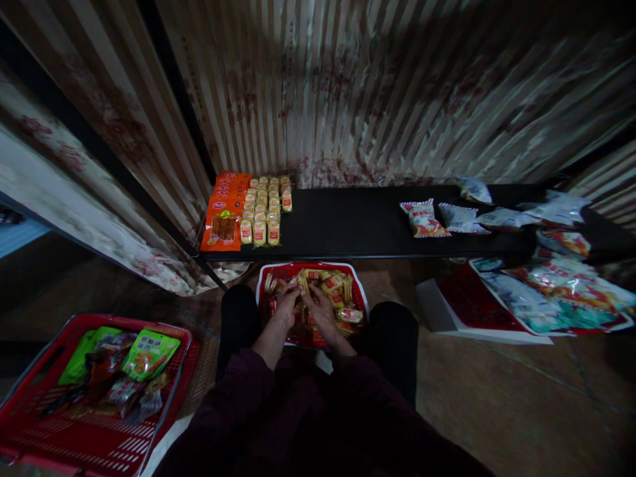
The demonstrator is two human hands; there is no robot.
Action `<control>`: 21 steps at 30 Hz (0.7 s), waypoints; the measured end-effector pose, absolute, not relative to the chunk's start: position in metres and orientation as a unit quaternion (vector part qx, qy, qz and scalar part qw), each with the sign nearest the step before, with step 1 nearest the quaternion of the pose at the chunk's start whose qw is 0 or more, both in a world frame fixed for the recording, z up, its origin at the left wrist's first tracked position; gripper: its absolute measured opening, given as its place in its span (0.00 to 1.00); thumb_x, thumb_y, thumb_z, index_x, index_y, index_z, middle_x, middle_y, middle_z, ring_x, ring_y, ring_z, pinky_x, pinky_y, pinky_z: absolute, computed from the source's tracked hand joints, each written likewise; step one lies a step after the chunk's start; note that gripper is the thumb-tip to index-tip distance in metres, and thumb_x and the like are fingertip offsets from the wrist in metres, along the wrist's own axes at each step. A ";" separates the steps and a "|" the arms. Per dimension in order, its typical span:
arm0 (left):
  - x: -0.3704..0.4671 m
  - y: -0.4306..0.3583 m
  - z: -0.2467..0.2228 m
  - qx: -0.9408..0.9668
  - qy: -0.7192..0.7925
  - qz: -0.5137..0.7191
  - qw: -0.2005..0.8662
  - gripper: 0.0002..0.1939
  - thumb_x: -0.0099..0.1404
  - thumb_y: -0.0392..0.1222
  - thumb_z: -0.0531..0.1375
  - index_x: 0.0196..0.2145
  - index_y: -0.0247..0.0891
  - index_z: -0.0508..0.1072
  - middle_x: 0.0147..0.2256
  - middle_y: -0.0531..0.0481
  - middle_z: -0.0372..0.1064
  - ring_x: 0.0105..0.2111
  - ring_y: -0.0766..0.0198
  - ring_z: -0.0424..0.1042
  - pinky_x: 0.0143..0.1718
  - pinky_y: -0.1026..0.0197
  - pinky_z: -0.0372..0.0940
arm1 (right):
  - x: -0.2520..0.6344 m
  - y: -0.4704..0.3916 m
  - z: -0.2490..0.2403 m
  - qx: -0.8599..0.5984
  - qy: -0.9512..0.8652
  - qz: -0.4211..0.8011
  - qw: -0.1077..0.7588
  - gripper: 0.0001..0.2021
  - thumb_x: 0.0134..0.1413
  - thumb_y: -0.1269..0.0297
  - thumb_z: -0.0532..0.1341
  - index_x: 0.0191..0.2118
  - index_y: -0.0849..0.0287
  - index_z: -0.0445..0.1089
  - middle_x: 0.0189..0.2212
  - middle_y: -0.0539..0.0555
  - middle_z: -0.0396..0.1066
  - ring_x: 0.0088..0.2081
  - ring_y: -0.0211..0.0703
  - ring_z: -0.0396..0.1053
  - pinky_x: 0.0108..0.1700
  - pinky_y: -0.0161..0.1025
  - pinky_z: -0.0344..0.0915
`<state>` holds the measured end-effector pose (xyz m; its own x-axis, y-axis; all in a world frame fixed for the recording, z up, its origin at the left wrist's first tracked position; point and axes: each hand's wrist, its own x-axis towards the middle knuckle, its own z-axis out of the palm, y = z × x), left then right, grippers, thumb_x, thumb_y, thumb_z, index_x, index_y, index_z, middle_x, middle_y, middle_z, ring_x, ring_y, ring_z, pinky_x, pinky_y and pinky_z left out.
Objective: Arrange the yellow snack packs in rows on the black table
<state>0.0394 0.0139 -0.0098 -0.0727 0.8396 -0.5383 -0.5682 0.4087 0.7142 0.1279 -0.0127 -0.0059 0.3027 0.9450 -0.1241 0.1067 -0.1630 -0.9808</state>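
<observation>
Both my hands are inside a red basket (pixel 262 291) between my knees, filled with small clear-wrapped packs of round biscuits (pixel 332 283). My left hand (pixel 287 302) has its fingers closed on a biscuit pack (pixel 301 281) near the basket's middle. Close beside it, my right hand (pixel 320 311) is closed at the same pack, fingertips near the left ones. Part of that pack is covered by my fingers. Ahead on the black shelf, rows of similar yellow packs with red labels (pixel 259 230) stand next to overlapping orange snack bags (pixel 222 222).
Several puffed snack bags (pixel 424 218) lie along the shelf's (pixel 342 222) right half. At the right, a tilted red basket (pixel 460 298) holds larger bags. Another red basket (pixel 30 424) with green pouches (pixel 150 354) stands at lower left. A patterned curtain (pixel 348 93) hangs behind the shelf.
</observation>
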 end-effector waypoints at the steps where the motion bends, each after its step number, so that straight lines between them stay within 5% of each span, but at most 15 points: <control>1: 0.040 0.014 -0.011 0.127 0.505 0.532 0.668 0.11 0.41 0.35 0.68 0.26 0.36 0.73 0.27 0.50 0.72 0.29 0.67 0.70 0.37 0.62 0.64 | 0.128 -0.013 -0.007 -0.627 -0.412 0.432 0.500 0.23 0.45 0.51 0.62 0.47 0.58 0.71 0.45 0.56 0.73 0.45 0.49 0.71 0.51 0.48 0.65; 15: 0.037 0.012 -0.018 0.131 0.502 0.536 0.666 0.13 0.42 0.29 0.66 0.29 0.35 0.73 0.30 0.51 0.71 0.31 0.68 0.70 0.42 0.60 0.62 | 0.127 -0.018 -0.004 -0.592 -0.357 0.461 0.557 0.23 0.47 0.55 0.59 0.50 0.56 0.67 0.46 0.57 0.72 0.49 0.48 0.68 0.53 0.48 0.63; 21: 0.037 0.011 -0.005 0.148 0.500 0.511 0.683 0.13 0.40 0.32 0.66 0.27 0.35 0.74 0.28 0.50 0.72 0.29 0.66 0.70 0.37 0.62 0.62 | 0.129 -0.020 -0.001 -0.613 -0.344 0.457 0.545 0.23 0.47 0.56 0.57 0.50 0.58 0.68 0.44 0.57 0.73 0.47 0.48 0.68 0.52 0.49 0.62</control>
